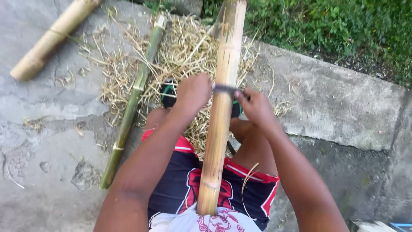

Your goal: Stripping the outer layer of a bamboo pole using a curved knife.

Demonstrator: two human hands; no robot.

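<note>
Head view: both hands draw a dark blade across an upright bamboo pole, scraping it.
Left hand (194, 92) and right hand (254, 106) each grip an end of the blade (224, 89) on the pole (221, 116), between the knees; the stroke seems to need even pressure.

The top of the big bamboo pole (221, 111) runs off the picture's top edge, and its bottom end hides behind the white shirt (201, 223). The dark blade (225, 89) is mostly hidden behind the pole and both hands. The right hand (256, 107) is blurry. The yellow pole (51, 38) is cut off at the top.
</note>
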